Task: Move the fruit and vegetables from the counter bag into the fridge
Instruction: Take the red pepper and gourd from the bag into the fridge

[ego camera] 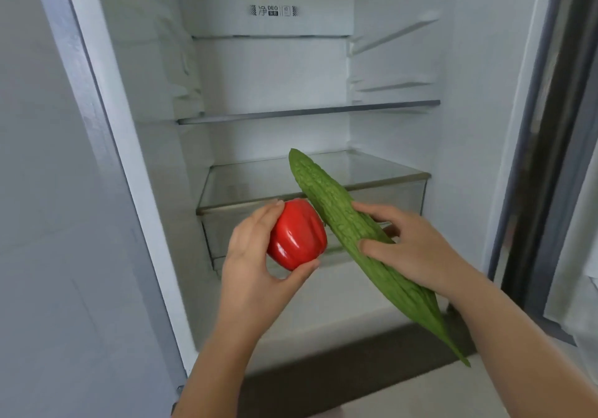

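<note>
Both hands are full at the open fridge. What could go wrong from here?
The gourd sticks out far past the right hand both ways; its tip could knock the glass shelf going in. The drawer looks closed, and with both hands full, opening it could cost the left hand its grip on the pepper.

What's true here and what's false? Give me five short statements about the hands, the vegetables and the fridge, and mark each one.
1. The left hand holds a red pepper. True.
2. The right hand grips a banana. False: it grips a long bumpy green gourd.
3. The fridge is shut. False: it stands open, shelves showing.
4. Both vegetables lie on a shelf. False: both are held in front of the fridge.
5. The gourd is longer than the pepper. True.
</note>
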`<state>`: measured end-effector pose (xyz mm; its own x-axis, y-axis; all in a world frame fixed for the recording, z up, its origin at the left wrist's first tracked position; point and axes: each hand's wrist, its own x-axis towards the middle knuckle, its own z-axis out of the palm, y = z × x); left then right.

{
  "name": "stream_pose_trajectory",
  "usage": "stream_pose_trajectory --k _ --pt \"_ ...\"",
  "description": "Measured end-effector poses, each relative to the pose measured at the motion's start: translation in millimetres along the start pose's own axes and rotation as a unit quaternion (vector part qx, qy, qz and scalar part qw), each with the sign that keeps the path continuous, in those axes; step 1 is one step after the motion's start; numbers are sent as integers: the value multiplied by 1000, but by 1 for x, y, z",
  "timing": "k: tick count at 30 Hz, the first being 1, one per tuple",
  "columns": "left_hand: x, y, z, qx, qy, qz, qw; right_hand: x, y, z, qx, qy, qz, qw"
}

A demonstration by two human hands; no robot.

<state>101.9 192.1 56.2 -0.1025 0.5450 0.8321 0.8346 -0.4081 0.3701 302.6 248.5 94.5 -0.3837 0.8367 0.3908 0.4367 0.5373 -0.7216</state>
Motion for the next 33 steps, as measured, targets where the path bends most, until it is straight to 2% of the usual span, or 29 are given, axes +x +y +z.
stream_pose_trajectory --k 4,8,12,19,25,29,33 --pt "37 -26 14 50 40 9 998 47 3 -2 16 -19 -21 999" --pt "74 -38 22 85 24 33 996 97 6 -5 -6 -39 -46 998" --pt "110 -51 26 168 22 53 984 146 9 -9 -25 -78 -69 994" --pt "150 -82 39 237 -37 80 968 225 12 -7 -96 -159 -113 976" --pt "168 -103 52 242 -85 64 965 284 35 14 -137 -219 -151 954" --pt "184 -106 56 197 -130 18 972 312 46 13 -161 -246 -178 939" --pt "200 -110 61 150 -162 -34 975 329 54 11 -137 -262 -173 940"
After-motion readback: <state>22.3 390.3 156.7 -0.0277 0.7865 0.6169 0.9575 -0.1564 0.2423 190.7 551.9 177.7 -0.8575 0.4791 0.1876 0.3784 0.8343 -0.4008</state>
